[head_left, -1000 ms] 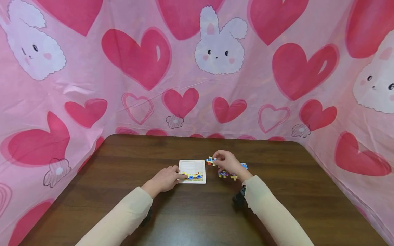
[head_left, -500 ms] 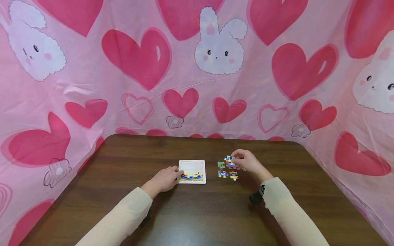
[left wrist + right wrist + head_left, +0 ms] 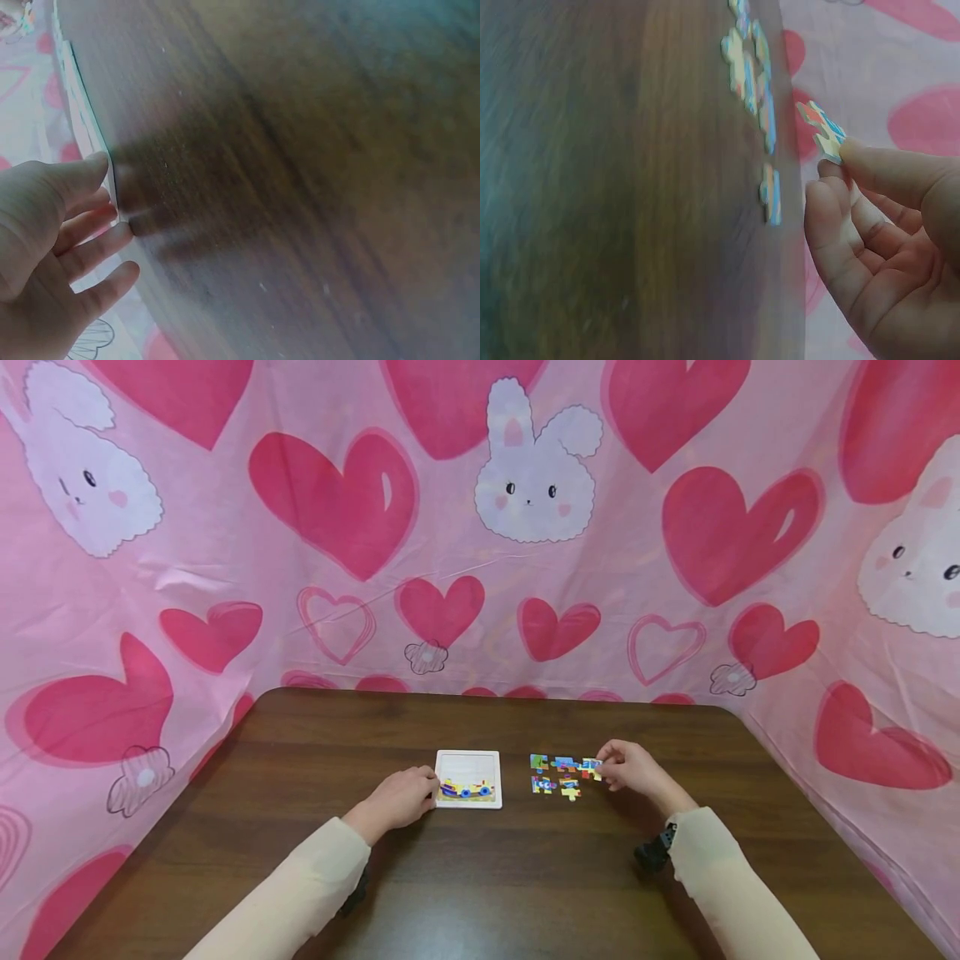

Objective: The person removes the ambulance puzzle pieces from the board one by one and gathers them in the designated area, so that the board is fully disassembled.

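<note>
In the head view, my left hand (image 3: 399,800) is at the left edge of a white puzzle tray (image 3: 468,752). The left wrist view shows its loosely extended fingers and thumb touching the tray's edge (image 3: 90,112). Assembled pieces (image 3: 467,790) showing a yellow vehicle with blue wheels fill the tray's lower part. My right hand (image 3: 634,770) pinches a jigsaw piece (image 3: 824,129) between thumb and fingertips. The right wrist view shows that piece held above the tabletop, coloured yellow, blue and red.
Several loose jigsaw pieces lie right of the tray, including a green one (image 3: 538,762), a purplish one (image 3: 543,785) and a yellow one (image 3: 570,792). The dark wooden table (image 3: 450,877) stands before a pink cloth (image 3: 450,552) printed with hearts and rabbits.
My right hand has carried the pinched piece rightward, from beside the tray across the loose pieces to their right side. My left fingers have drawn back from the assembled pieces to the tray's edge.
</note>
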`<action>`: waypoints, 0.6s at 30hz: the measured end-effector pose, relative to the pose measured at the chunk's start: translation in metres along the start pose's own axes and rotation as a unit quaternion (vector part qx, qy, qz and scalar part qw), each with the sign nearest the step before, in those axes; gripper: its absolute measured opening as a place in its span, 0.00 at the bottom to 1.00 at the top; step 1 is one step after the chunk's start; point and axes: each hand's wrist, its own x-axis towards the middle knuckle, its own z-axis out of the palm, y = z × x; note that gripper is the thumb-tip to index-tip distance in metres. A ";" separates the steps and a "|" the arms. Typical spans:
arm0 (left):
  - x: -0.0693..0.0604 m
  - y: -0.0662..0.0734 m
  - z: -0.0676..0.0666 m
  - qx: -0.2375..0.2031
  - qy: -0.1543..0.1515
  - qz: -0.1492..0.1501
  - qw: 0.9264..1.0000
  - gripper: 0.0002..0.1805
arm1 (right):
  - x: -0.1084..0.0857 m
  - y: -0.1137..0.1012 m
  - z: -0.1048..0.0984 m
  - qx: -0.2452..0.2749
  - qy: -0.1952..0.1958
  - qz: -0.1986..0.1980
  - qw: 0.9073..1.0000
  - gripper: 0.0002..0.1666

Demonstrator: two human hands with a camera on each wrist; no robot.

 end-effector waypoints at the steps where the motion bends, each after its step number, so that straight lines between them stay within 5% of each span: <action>1: 0.000 0.000 0.000 0.003 -0.002 -0.001 1.000 0.05 | -0.001 0.002 -0.001 -0.002 -0.002 0.008 1.000 0.09; 10: 0.000 0.000 0.000 -0.001 -0.010 -0.008 1.000 0.05 | -0.007 0.014 -0.002 -0.006 -0.037 0.042 0.998 0.08; 18: 0.000 0.000 0.000 0.000 -0.011 -0.007 1.000 0.07 | -0.008 0.019 0.000 -0.024 -0.022 0.057 0.998 0.05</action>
